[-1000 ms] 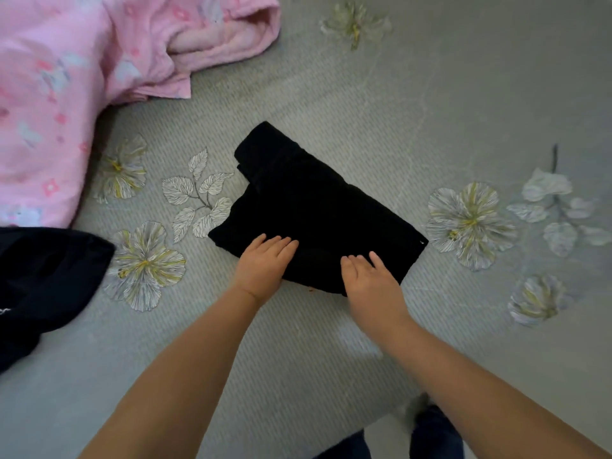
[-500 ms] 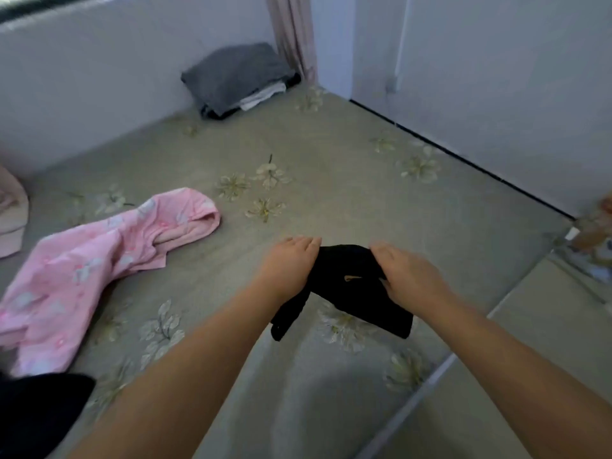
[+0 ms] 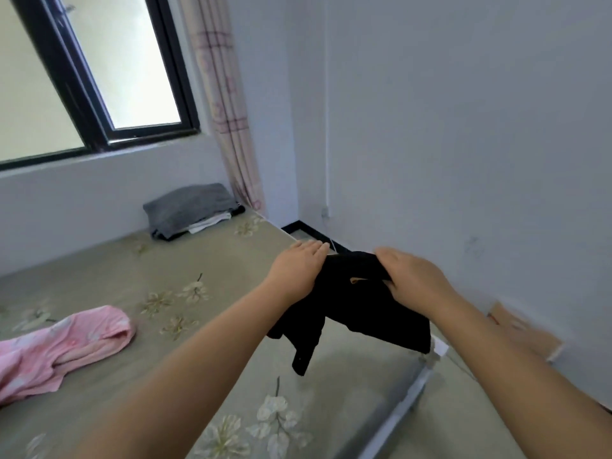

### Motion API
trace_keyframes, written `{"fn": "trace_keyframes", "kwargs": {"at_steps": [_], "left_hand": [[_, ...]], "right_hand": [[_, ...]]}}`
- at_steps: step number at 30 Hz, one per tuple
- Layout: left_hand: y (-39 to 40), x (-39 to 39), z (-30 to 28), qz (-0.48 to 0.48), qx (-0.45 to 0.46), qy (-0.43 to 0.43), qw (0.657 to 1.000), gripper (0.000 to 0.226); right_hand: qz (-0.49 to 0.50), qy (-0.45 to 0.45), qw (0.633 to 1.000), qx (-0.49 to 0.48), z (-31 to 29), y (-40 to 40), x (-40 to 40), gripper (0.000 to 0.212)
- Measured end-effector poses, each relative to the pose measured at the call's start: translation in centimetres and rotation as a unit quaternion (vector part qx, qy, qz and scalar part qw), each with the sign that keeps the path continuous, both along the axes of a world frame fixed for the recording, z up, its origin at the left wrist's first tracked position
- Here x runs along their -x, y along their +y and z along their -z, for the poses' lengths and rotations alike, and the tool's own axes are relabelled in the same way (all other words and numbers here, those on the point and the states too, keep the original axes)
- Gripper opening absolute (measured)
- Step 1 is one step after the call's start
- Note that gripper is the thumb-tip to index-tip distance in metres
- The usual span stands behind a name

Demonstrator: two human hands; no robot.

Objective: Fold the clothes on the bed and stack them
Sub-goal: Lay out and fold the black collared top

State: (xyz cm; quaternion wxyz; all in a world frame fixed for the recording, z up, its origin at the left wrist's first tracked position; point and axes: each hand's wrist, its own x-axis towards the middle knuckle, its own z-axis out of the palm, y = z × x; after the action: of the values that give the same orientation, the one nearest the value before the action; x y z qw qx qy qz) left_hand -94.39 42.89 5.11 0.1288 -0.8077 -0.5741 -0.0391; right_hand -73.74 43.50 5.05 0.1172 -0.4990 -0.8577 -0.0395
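Aloft, left hand and right hand clutching folded black garment, arms outstretched.

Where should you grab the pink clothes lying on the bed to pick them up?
Probably the rounded, bunched end of the pink garment, the end pointing toward the middle of the bed. It stands up in a thick fold, so fingers can pinch it from above. The rest lies flatter and runs out of view at the left, so its far end cannot be judged.

Daylight from window, soft motion blur, wide-angle edge distortion.
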Motion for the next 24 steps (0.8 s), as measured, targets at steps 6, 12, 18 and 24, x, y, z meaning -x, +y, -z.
{"fn": "trace_keyframes", "kwargs": {"at_steps": [6,12,18,24], "left_hand": [[8.9,-6.0,-4.2,0.019,-0.047,0.031,0.998,0.054],[22.6,-10.4,-7.9,-0.001,-0.092,0.029,0.995,0.054],[36.4,-14.4,-9.7,-0.014,-0.103,0.052,0.993,0.05],[47.8,-17.8,-7.9,-0.069,-0.076,0.038,0.994,0.058]], "right_hand": [[-0.004,-0.017,0.999,-0.032,-4.6,7.7,-6.0,0.029],[-0.013,-0.048,0.996,-0.078,-9.3,21.7,-10.4,0.023],[-0.011,-0.03,0.994,-0.102,-10.1,35.6,-14.0,0.033],[-0.017,-0.052,0.992,-0.111,-8.0,48.4,-16.7,0.047]]}}
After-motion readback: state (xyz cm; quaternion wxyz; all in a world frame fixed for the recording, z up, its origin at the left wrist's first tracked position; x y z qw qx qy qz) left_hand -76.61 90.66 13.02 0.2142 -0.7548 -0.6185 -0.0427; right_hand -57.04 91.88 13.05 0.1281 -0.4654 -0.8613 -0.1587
